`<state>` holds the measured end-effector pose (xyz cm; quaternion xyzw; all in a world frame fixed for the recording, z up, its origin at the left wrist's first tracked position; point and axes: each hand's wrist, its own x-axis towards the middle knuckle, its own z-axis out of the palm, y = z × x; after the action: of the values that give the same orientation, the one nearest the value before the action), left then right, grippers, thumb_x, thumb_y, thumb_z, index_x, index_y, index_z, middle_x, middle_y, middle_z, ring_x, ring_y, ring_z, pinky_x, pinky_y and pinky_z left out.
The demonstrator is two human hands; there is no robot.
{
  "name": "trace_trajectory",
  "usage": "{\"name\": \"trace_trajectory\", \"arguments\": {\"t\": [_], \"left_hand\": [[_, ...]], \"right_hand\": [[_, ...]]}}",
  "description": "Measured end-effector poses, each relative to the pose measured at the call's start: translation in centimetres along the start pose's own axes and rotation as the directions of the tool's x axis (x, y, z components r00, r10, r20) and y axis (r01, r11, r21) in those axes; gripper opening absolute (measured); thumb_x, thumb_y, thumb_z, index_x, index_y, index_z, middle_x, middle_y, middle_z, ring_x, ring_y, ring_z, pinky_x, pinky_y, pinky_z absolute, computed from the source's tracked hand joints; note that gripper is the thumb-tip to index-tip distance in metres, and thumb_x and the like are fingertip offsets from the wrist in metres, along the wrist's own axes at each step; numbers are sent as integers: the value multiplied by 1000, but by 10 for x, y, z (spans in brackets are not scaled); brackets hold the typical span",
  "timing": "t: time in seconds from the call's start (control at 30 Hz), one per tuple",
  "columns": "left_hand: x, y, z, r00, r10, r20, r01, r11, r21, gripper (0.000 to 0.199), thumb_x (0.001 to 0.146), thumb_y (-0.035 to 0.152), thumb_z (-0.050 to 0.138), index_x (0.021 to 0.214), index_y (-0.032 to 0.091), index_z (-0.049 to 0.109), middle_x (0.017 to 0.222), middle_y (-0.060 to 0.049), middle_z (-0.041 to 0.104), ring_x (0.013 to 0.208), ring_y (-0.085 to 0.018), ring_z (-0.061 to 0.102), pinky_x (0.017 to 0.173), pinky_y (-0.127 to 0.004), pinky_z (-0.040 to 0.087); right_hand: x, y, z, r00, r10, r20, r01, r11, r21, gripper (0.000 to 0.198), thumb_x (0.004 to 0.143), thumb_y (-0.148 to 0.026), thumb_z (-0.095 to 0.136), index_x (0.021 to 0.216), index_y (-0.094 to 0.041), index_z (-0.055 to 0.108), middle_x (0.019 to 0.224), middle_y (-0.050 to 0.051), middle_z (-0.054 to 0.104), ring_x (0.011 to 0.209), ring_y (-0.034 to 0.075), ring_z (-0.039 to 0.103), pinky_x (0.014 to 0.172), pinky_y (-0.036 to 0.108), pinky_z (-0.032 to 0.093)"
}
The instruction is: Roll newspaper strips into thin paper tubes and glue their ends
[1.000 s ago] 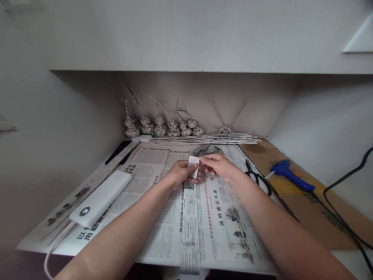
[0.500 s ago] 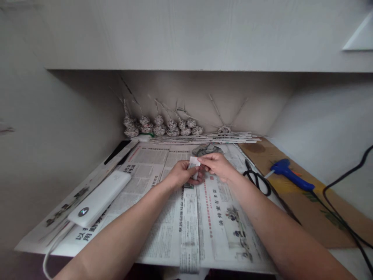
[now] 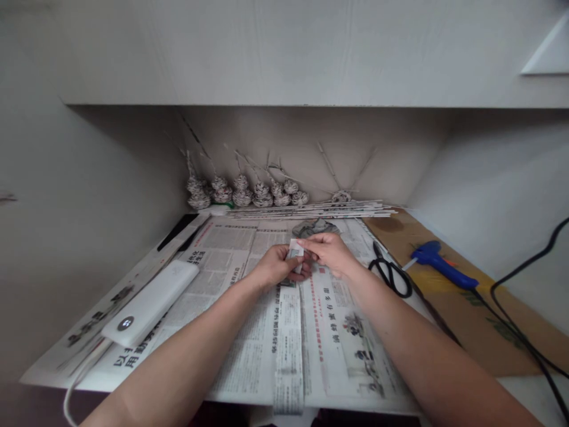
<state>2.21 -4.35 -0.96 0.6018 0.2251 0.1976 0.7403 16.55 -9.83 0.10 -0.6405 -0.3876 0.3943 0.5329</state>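
Observation:
A narrow strip of newspaper (image 3: 288,356) runs from the table's front edge up to my hands, over the spread newspaper sheets (image 3: 240,350). Its far end stands up pale between my fingers. My left hand (image 3: 280,265) is closed on the strip, thumb in front and fingers behind. From the right side, my right hand (image 3: 326,250) pinches the top corner of the same end. Both hands almost touch. Just beyond them lies a crumpled dark grey piece (image 3: 315,228), partly covered by my right hand.
Several woven paper gourds (image 3: 242,193) line the back wall behind a bundle of thin paper sticks (image 3: 311,210). Black-handled scissors (image 3: 391,276) and a blue glue gun (image 3: 444,265) with a cord lie right, the gun on cardboard (image 3: 471,332). A white power bank (image 3: 151,302) lies left.
The right fingertips have shifted slightly left along the strip's top end. The left hand keeps its hold. The whole view has moved a little.

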Motion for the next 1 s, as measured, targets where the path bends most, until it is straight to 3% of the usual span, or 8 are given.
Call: {"name": "trace_trajectory", "arguments": {"t": [0.2,0.43,0.8,1.0], "left_hand": [[0,-1,-2,1000,3,17,-3,1000,1,40,66,41,73,88,9,65,76,-9,64,71,-18,64,68,-32,54],[2,-3,-7,999,26,19,-26,1000,-4,42,69,44,70,88,8,66,77,-11,66,72,-19,66,69,-34,55],[3,-5,-7,999,12,38,-11,1000,-23,41,70,45,68,88,8,65,79,-12,66,71,-18,65,70,-34,55],[3,-2,-3,999,-32,-1,32,997,-68,39,70,43,68,87,8,64,76,-12,67,70,-20,66,70,-36,55]], "right_hand": [[-2,-3,0,999,13,-32,-13,1000,9,41,58,-55,73,67,-16,63,46,-5,48,37,7,37,32,19,24],[-5,-9,-7,980,-9,197,9,1000,1,36,62,-46,74,74,-13,68,49,-3,52,36,5,36,32,19,22],[-10,-14,-6,974,-19,225,12,999,33,29,68,-42,68,65,-14,60,47,-6,47,33,4,34,31,18,23],[-6,-6,-2,993,24,116,-33,996,82,30,65,-43,71,74,-15,63,49,-5,50,31,5,35,29,18,20]]}}
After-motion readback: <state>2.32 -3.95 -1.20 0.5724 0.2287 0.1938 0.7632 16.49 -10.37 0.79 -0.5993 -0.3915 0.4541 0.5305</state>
